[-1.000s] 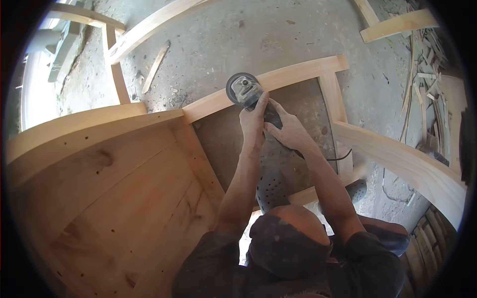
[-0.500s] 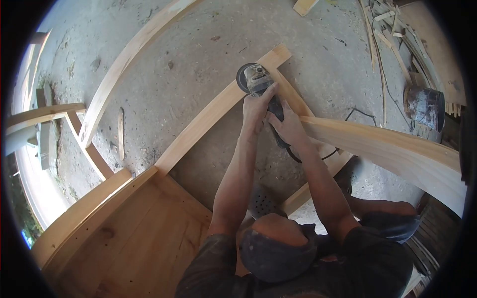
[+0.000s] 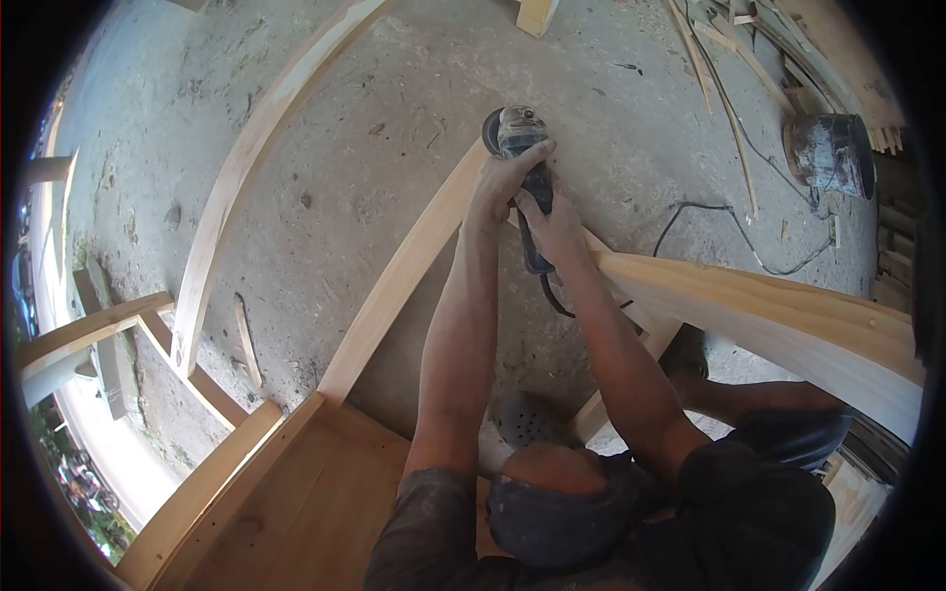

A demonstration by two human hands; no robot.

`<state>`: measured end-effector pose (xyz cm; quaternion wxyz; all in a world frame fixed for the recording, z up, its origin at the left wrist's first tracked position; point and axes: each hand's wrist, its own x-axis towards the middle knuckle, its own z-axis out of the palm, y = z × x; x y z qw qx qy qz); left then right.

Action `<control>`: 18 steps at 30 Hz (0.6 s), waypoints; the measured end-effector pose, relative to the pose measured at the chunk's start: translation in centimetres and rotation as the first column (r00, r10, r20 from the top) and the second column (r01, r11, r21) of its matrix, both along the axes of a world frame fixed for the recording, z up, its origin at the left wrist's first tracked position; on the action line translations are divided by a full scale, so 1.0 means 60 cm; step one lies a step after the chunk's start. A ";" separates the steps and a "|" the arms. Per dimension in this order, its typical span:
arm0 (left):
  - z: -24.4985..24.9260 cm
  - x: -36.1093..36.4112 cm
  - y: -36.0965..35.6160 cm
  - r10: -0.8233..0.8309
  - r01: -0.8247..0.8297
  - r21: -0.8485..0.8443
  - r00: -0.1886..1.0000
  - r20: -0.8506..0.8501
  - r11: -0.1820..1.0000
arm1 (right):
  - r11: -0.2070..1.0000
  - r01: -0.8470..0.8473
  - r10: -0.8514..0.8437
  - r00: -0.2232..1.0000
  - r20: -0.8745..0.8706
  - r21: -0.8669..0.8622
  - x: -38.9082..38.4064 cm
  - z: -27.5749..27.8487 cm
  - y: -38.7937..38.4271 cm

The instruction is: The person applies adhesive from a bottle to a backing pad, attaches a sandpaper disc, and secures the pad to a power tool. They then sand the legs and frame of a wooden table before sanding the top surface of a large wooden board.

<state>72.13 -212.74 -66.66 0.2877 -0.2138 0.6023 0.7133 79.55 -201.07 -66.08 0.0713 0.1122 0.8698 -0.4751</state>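
Note:
An angle grinder with a round disc rests at the upper end of a long wooden beam. My left hand is wrapped round its body just behind the metal head. Lower on the same tool, my right hand grips the dark handle. The disc is on the left side of the head, beside the beam's end; whether it touches the wood cannot be made out. A dark cord hangs from the handle's rear.
A curved plank stands at the upper left. Wooden panelling fills the lower left. A thick board extends to the right. At the right are a dirty bucket, a cable and wood scraps. A shoe is below the hands.
The view has shifted. The grinder and both hands have moved slightly upward in it, still together, and the grinder's head now covers the beam's upper end. More of the cable shows at the right.

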 end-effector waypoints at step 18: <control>-0.003 0.003 0.010 -0.075 0.075 -0.105 0.997 0.002 0.992 | 0.999 -0.008 0.009 1.000 0.021 -0.040 0.009 -0.011 0.007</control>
